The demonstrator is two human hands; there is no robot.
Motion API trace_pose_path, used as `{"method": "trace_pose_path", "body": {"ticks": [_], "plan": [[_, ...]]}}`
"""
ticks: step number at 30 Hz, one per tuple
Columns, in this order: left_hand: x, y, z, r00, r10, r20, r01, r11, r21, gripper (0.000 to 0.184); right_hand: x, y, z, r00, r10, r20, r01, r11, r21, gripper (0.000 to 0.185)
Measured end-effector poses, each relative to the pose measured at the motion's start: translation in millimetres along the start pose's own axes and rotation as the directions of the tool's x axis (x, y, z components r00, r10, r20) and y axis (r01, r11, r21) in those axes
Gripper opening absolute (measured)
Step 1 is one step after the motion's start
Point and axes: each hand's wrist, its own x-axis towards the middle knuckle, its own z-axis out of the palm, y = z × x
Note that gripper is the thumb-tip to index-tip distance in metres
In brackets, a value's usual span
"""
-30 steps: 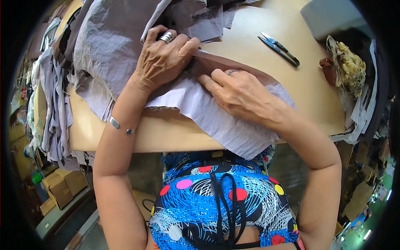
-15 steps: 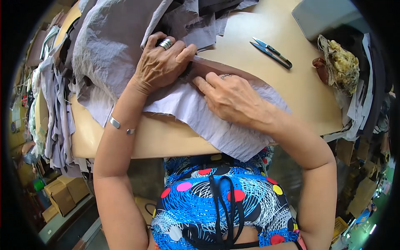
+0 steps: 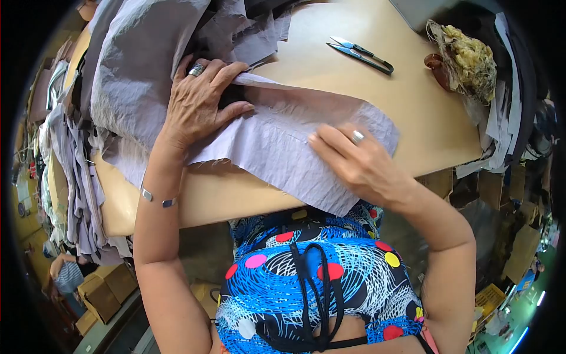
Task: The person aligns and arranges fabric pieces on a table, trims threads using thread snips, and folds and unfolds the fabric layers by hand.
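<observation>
Across the centre of the frame, we have the pale lilac fabric [image 3: 277,150] on the table [image 3: 418,124]. Our left hand [image 3: 203,105], left of centre, lies open on it, thumb spread from the fingers. Our right hand [image 3: 358,162], right of centre, is curled over the fabric, fingertips blurred; we cannot tell whether they pinch it. Thread snips [image 3: 367,58] lie at upper right, near tangled yellow threads [image 3: 469,65].

To the left of the pale worktop [image 3: 436,133], we see cardboard boxes [image 3: 106,293] by a grey-green ledge [image 3: 105,335]. To its right, we make out a yellow crate [image 3: 489,297], a green floor [image 3: 539,315] and bright white strips of light [image 3: 519,340]; dim grey floor [image 3: 407,231] shows below its near edge.
</observation>
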Motion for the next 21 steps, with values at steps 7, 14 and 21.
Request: {"method": "trace_pose_path", "body": {"ticks": [7,14,21], "plan": [[4.0,-0.3,-4.2,0.991,-0.069,0.113,0.076,0.995,-0.058,0.054,-59.6,-12.7,-29.8,0.997,0.041,0.06,-0.037,0.997,-0.064,0.033],[1.2,24.6,-11.6,0.979,-0.199,-0.033,0.201,0.977,0.069,0.058,-28.7,14.5,-41.5,0.979,0.154,0.133,-0.165,0.983,0.078,0.015],[-14.0,88.3,10.2,0.998,-0.048,-0.048,0.045,0.998,-0.052,0.029,99.3,48.3,-21.6,0.932,0.192,-0.308,-0.115,0.961,0.252,0.059]]}}
